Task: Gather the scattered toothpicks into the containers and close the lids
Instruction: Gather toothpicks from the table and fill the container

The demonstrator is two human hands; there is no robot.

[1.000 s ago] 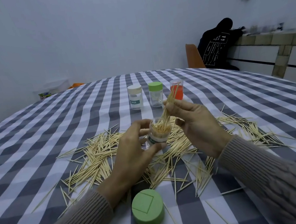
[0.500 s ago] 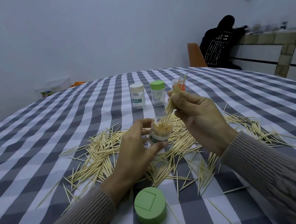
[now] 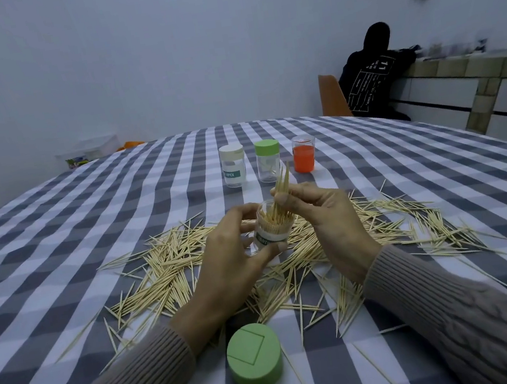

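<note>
1. Since half a second ago the right hand (image 3: 324,214) has come back down, so the bundle of toothpicks (image 3: 280,184) it pinches now dips its lower tips into the open jar (image 3: 272,226); before, the bundle was lifted higher above the jar's mouth.
2. That bundle stands nearly upright, leaning a little away from the person, with its long axis running into the jar's mouth right below the grip.
3. The right hand's grip is a thumb-and-finger pinch near the bundle's middle, palm turned toward the jar, wrist raised off the counter (image 3: 85,217).
4. The left hand (image 3: 232,257) wraps the jar from its left side, thumb across the label, holding it tilted toward the right hand just above the scattered pile (image 3: 170,263).
5. The jar looks already well filled, so I'd judge the bundle must slide straight down its axis.
6. Nearer than the jar lies the green lid (image 3: 255,361), off and waiting.
</note>
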